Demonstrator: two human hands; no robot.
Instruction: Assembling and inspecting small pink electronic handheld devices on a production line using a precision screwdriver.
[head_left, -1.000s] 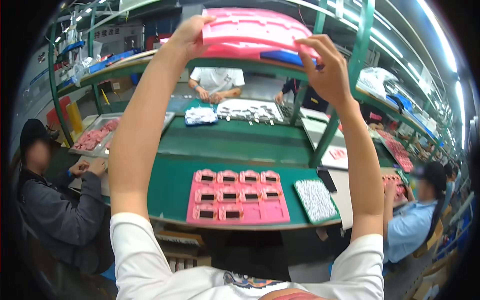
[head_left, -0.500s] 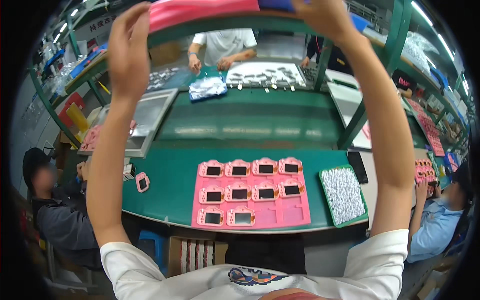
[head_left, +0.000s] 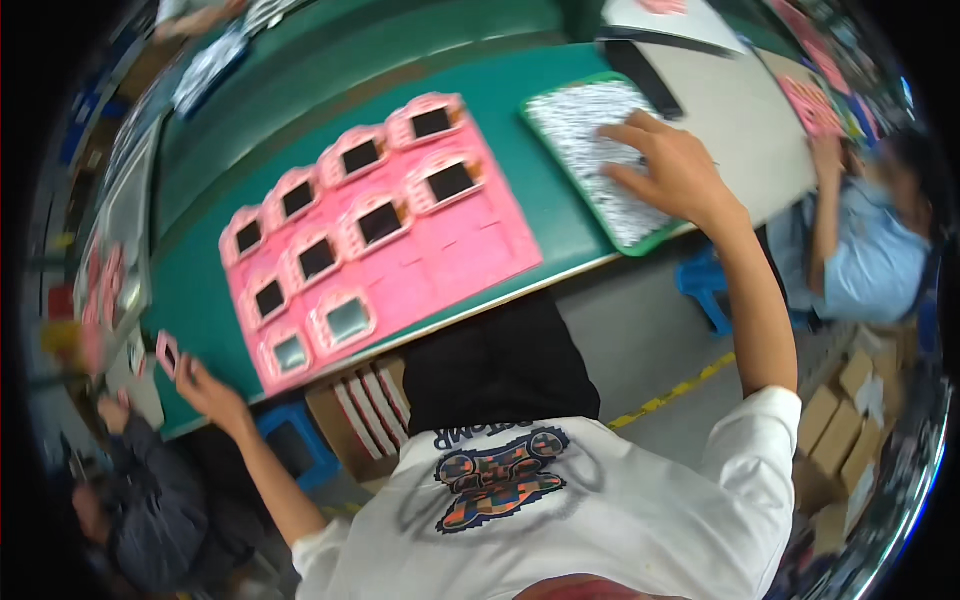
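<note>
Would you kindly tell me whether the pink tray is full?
Not full: the pink tray holds ten pink gadgets, and two places in its nearest row are bare.

A green worktop [head_left: 530, 180] slants above a grey floor [head_left: 640, 330] crossed by a yellow line [head_left: 670, 390], with a blue stool [head_left: 300, 440] at left, a second stool [head_left: 703, 285] at right and cardboard boxes [head_left: 850, 410] piled near right.

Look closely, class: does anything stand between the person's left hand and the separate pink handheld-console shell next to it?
Nothing visible does. The left hand is right at the near end of the pink handheld-console shell; blur hides whether it grips it. The loaded pink tray lies to the right, not between them.
</note>
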